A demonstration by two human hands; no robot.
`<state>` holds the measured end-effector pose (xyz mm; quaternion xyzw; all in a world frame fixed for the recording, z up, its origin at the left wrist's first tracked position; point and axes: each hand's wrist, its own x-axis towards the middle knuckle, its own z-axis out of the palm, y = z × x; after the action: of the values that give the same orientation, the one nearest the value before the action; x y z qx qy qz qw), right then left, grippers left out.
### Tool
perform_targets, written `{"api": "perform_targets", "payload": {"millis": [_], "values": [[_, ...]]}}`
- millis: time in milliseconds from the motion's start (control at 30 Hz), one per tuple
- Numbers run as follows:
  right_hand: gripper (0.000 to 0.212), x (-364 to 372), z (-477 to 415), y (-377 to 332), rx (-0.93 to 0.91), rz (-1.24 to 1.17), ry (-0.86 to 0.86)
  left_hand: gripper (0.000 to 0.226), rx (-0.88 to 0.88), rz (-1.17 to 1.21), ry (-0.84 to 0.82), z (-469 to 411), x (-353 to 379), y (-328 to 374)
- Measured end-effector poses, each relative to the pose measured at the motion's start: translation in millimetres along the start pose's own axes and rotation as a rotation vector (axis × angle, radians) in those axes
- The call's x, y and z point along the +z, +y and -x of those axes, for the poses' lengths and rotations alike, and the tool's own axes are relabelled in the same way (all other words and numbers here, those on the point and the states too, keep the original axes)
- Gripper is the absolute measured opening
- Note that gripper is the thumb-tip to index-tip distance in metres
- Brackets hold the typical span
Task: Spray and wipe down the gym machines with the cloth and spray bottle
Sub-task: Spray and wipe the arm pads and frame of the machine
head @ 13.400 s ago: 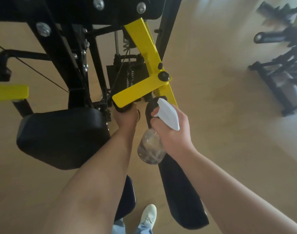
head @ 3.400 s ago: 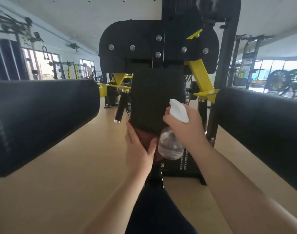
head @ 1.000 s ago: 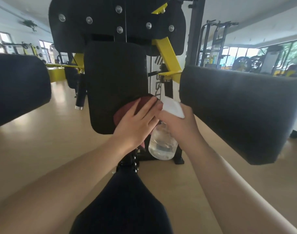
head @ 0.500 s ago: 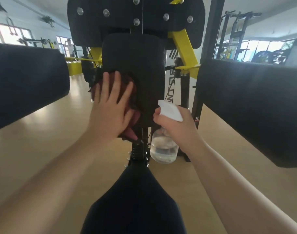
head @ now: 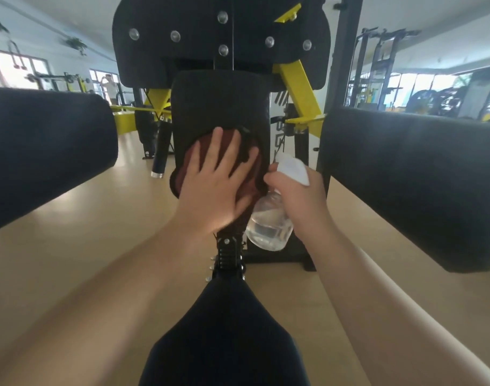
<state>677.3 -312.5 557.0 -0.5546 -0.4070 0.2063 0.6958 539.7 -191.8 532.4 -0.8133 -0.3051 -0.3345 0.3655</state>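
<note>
Head cam: I've got the left hand (head: 213, 182) flat on the dark red cloth (head: 251, 188), fingers straight & spread, pressing it vs. the lower part of the black back pad (head: 218, 101) at ctr frame. The cloth shows btwn the fingers and past the palm edge. The right hand (head: 302, 199) is just beside it, fingers curled round the neck of the clear spray bottle (head: 268, 229), w/ the white trigger head (head: 292, 168) on top. Liquid sits in the btm of the bottle. The bottle is held in the air near the cloth; can't tell if they touch. A black seat (head: 227, 335) lies below, btwn my forearms. Big black arm pads stand at left (head: 43, 151) & right (head: 422, 179). A yellow frame (head: 299, 87) shows behind the back pad. Other machines in the bkgd are blurred.
</note>
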Motion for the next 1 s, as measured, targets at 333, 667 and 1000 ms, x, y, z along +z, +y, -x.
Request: {"api": "perform_targets", "payload": {"millis": [333, 667, 1000], "values": [[0.010, -9, 4, 0, -0.047, 0.059, -0.011, 0.075, -0.320, 0.043, 0.002, -82, -33, -25], [0.012, -7, 16, 22, -0.069, 0.042, -0.135, 0.061, -0.163, 0.093, 0.049, 41, 16, 31], [0.037, 1, 36, 62, 0.051, 0.073, -0.234, 0.056, -0.338, 0.434, -0.018, 95, 24, 53]]}}
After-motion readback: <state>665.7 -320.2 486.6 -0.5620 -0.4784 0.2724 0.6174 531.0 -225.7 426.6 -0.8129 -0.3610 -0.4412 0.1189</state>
